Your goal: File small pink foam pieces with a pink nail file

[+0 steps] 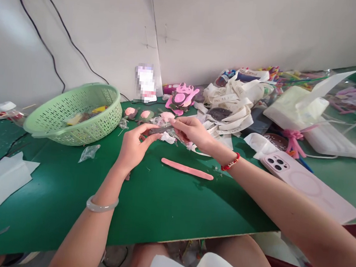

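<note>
A thin dark grey strip is stretched between my two hands above the green table. My left hand pinches its left end between thumb and fingers. At its other end, my right hand is closed with the fingertips on the strip. Just below them on the table lies a flat pink strip with rounded ends. Behind my hands, small round pieces in pink and dark colours sit in a row. A pink and dark figure with curled parts stands farther back.
On the left is a green perforated basket with bits inside. Crumpled printed ribbon is heaped behind my right hand. A pink phone lies by my right forearm, near a tissue pack. White paper covers the left side.
</note>
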{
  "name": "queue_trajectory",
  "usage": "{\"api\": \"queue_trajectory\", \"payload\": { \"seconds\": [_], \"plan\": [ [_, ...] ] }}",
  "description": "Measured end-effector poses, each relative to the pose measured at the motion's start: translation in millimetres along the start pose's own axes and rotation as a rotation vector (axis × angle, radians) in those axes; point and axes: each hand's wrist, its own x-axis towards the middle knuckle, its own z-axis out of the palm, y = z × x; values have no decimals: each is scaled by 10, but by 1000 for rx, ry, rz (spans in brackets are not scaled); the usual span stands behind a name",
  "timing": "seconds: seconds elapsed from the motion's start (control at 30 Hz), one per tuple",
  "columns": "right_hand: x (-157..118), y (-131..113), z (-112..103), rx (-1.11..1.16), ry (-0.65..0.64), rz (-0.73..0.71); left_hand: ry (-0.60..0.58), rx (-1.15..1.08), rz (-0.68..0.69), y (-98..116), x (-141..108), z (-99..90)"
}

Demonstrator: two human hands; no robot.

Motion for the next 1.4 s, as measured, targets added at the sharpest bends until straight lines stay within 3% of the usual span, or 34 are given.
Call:
{"api": "queue_trajectory", "payload": {
  "seconds": [0.17,0.33,0.4,0.53,0.7,0.77,0.93,1.0,1.17,1.4],
  "plan": [
    [-17,-21,9,24,76,76,1,10,5,26,-22,31],
    [-23,18,30,-13,-207,47,-26,32,75,73,-43,65],
    [-13,21,15,-40,-238,-25,-6,34,84,75,-42,69],
    [10,-6,-43,-33,-164,-98,16,3,61,62,-33,63],
    [12,-20,-81,91,70,-46,46,-42,31,32,-18,34],
    [4,-12,-61,74,90,-12,55,-44,37,30,-18,26],
    [-7,36,34,-84,-158,-32,11,-10,99,52,-28,32],
    [-6,38,47,-96,-180,-89,11,5,103,55,-27,37],
    [-2,1,6,-90,-84,-144,27,-32,63,19,-7,32],
    [93,75,-216,93,263,-80,128,-165,-67,-64,47,-4]
  ]
}}
